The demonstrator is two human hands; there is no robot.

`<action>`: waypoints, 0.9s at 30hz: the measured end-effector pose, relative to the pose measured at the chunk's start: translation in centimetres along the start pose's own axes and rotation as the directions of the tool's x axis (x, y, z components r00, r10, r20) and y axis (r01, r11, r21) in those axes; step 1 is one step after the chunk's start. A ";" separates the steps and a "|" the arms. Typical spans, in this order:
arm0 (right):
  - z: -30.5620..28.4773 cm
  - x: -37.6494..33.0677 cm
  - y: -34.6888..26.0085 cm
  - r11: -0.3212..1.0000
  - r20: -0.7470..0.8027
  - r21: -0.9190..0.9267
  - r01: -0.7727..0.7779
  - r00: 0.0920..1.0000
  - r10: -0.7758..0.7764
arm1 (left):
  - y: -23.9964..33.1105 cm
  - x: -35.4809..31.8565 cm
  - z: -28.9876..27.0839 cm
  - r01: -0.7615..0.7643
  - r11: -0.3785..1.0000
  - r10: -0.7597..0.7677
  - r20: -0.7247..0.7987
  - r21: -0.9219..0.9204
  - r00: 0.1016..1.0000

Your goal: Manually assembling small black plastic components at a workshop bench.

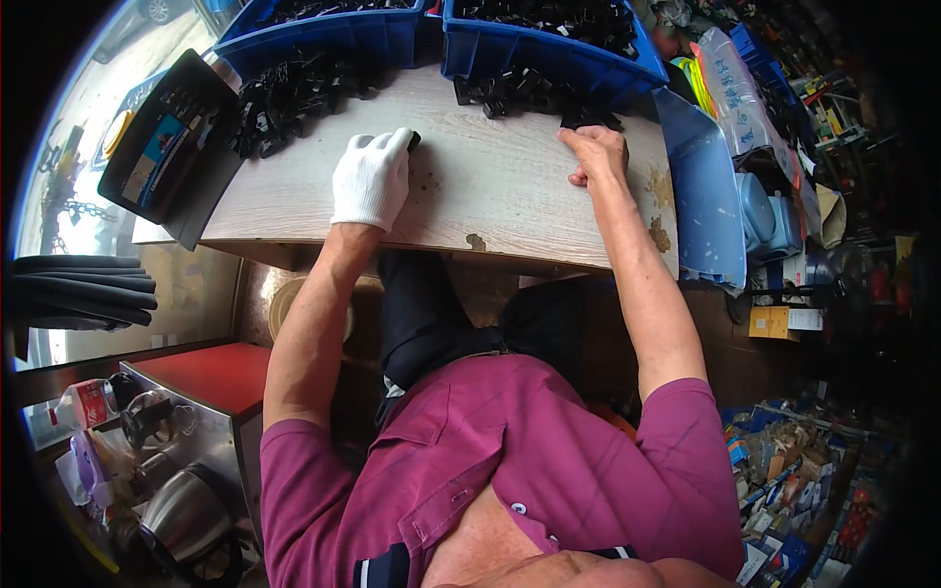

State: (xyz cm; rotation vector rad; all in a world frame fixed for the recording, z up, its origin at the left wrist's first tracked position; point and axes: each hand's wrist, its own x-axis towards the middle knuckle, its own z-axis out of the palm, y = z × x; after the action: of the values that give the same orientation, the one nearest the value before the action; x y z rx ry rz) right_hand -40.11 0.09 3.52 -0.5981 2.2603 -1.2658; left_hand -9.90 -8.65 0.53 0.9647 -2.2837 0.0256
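Observation:
My left hand (pixel 371 181), in a white knit glove, is closed over the left half of the table. A small black plastic part (pixel 415 141) sticks out at its fingertips. My bare right hand (pixel 597 157) is at the table's right side with its fingers curled. It is against the near edge of a loose heap of black parts (pixel 520 93); what its fingers hold, if anything, is hidden. Another heap of black parts (pixel 284 98) lies beyond my left hand.
Two blue bins (pixel 323 37) (pixel 549 54) full of black parts line the far edge of the pale wooden table (pixel 490 186). A tablet in a dark case (pixel 167 147) leans at the left. A blue plastic panel (pixel 698 196) borders the right side.

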 end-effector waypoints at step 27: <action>-1.7 -4.9 -0.5 0.992 0.413 0.123 -0.029 0.910 -0.025 | 6.0 0.1 0.7 0.012 0.850 -0.037 -0.036 -0.527 0.999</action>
State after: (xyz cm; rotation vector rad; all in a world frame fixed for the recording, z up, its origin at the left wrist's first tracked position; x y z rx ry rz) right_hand -37.23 3.81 5.68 -0.7382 1.8165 -1.1431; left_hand -14.17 -4.52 1.33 0.6868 -2.0638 -0.5601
